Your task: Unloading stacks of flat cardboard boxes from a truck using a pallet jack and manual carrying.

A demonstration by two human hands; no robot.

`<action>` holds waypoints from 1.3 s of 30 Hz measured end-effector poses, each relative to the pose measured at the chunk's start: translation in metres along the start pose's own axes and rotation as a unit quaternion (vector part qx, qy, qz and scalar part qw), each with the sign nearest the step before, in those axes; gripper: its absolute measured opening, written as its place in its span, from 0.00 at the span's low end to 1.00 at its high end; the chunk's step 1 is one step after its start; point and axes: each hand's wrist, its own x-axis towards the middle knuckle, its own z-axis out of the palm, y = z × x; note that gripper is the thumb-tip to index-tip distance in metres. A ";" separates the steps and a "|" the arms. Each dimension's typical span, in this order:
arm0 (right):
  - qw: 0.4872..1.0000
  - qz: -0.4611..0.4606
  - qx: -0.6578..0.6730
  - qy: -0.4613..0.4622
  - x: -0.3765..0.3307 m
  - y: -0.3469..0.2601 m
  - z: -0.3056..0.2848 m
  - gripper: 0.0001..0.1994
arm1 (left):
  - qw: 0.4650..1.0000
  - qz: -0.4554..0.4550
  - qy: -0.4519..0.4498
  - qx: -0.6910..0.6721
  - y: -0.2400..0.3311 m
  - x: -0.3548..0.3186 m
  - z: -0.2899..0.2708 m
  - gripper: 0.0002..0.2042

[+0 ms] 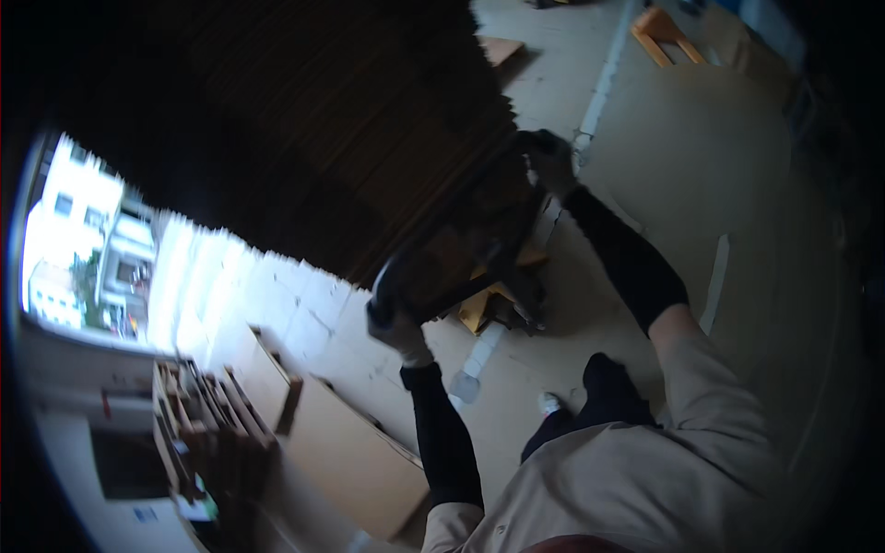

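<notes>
Both of my hands grip a black pallet jack handle (505, 263), a wide dark loop held at a slant. My left hand (399, 334), in a pale glove, is closed on its lower left end. At the upper right end, my right hand (553, 168) is wrapped round the frame. Beneath the handle shows the yellow-orange base of the pallet jack (477, 309). Just beyond the handle rises a tall, dark stack of flat layered sheets (304, 120), which looks like cardboard. Its shadowed lower part hides what carries it.
Wooden pallets (217, 405) lean at the lower left, near a large brown board (346, 452). A bright doorway (88, 244) opens at the left. Another orange pallet jack (666, 39) stands at the far right. A worn white line (604, 88) crosses the floor.
</notes>
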 end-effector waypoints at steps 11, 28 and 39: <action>0.996 0.019 0.025 -0.088 -0.064 0.009 0.076 0.13 | 0.997 0.016 0.002 0.071 -0.054 0.052 -0.095 0.16; 0.969 0.075 0.102 -0.212 -0.009 0.104 0.209 0.11 | 0.958 -0.281 -0.039 0.031 -0.160 0.249 -0.102 0.18; 0.976 -0.064 0.110 -0.178 0.103 0.160 0.271 0.12 | 0.990 -0.140 -0.025 -0.011 -0.237 0.403 0.003 0.20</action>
